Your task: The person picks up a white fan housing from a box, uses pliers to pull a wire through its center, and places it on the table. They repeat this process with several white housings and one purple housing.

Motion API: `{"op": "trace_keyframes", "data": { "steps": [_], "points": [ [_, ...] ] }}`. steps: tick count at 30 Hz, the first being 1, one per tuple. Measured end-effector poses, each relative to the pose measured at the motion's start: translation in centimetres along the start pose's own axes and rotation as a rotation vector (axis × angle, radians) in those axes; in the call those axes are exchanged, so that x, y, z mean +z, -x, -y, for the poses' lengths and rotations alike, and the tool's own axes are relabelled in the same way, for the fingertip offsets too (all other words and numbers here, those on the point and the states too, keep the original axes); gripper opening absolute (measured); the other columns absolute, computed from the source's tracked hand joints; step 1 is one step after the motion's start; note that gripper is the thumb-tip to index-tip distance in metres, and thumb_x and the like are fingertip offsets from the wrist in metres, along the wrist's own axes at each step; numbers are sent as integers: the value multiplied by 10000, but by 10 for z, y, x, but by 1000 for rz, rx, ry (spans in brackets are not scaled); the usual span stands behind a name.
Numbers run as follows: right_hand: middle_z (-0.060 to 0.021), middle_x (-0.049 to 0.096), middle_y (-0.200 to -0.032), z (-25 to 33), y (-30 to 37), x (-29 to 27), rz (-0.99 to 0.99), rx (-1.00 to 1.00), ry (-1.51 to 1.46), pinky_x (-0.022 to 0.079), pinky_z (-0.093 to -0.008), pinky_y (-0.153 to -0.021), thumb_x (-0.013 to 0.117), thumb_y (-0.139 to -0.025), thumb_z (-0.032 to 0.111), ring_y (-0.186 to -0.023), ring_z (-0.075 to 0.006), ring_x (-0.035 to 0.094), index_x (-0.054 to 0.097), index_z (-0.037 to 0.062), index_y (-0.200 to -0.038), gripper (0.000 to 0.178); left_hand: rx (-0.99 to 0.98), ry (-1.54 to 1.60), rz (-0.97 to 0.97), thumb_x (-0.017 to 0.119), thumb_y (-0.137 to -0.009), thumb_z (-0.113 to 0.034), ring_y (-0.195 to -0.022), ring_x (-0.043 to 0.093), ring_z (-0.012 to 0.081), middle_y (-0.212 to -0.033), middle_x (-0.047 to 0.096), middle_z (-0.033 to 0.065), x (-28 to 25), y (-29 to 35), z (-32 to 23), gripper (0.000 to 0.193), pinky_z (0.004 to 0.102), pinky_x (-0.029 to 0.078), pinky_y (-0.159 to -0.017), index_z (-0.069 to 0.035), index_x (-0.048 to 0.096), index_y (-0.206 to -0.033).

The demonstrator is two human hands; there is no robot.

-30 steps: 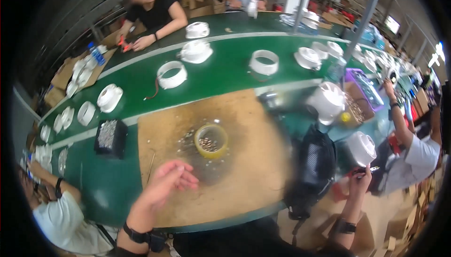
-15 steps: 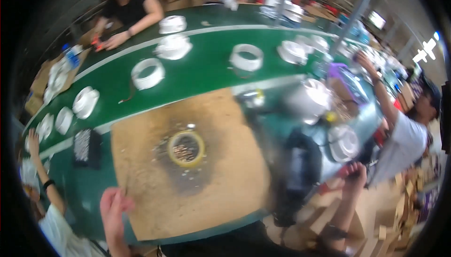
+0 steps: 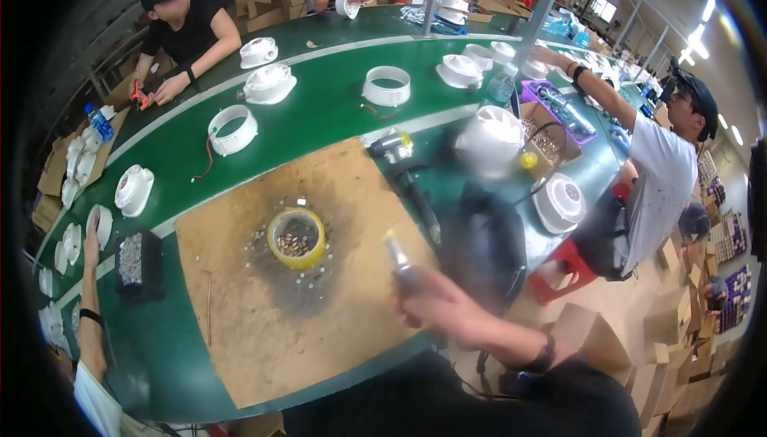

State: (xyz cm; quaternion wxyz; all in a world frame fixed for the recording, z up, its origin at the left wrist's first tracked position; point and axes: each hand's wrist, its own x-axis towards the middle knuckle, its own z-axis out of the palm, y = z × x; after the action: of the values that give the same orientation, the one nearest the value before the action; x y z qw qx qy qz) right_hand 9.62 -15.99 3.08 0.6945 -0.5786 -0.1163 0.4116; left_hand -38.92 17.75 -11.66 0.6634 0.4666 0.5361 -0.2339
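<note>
My right hand is closed around a hand tool with a dark grip, a silver shaft and a pale yellowish tip, too blurred to name more exactly. It is above the right edge of a brown cardboard sheet, with the tip pointing up and away from me. On the sheet sits a yellow tape roll with small copper-coloured pieces inside it. Tiny bits lie scattered around the ring on a dark stain. A thin bent rod lies at the sheet's left side. My left hand is out of view.
White round housings and white rings stand on the green belt. A black box of small metal parts is left of the sheet. A blurred black object and a power tool lie right. Co-workers sit around.
My right hand has come in from the far right over the sheet, now with a tool in it. My left hand has gone out of view. The whole view has shifted and sharpened.
</note>
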Motion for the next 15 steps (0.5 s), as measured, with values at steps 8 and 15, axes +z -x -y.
{"op": "trace_keyframes", "data": {
  "steps": [8, 15],
  "points": [
    [-93, 538, -860, -76, -26, 49, -203, -376, 675, 451, -333, -715, 610, -946, 264, -818, -157, 516, 546, 7, -1100, 306, 313, -44, 125, 550, -979, -418, -1003, 624, 240, -1162, 661, 118, -6, -150, 41, 487, 396, 485, -837, -23, 577, -1262],
    [-96, 556, -1047, -108, -22, 60, -315, -515, 683, 450, -337, -894, 620, -924, 195, -985, -172, 533, 492, -35, -1207, 386, 632, 15, 215, 493, -994, -442, -1139, 569, 234, -1261, 624, 102, 16, -293, 43, 522, 405, 418, -965, -25, 560, -1300]
  ]
}}
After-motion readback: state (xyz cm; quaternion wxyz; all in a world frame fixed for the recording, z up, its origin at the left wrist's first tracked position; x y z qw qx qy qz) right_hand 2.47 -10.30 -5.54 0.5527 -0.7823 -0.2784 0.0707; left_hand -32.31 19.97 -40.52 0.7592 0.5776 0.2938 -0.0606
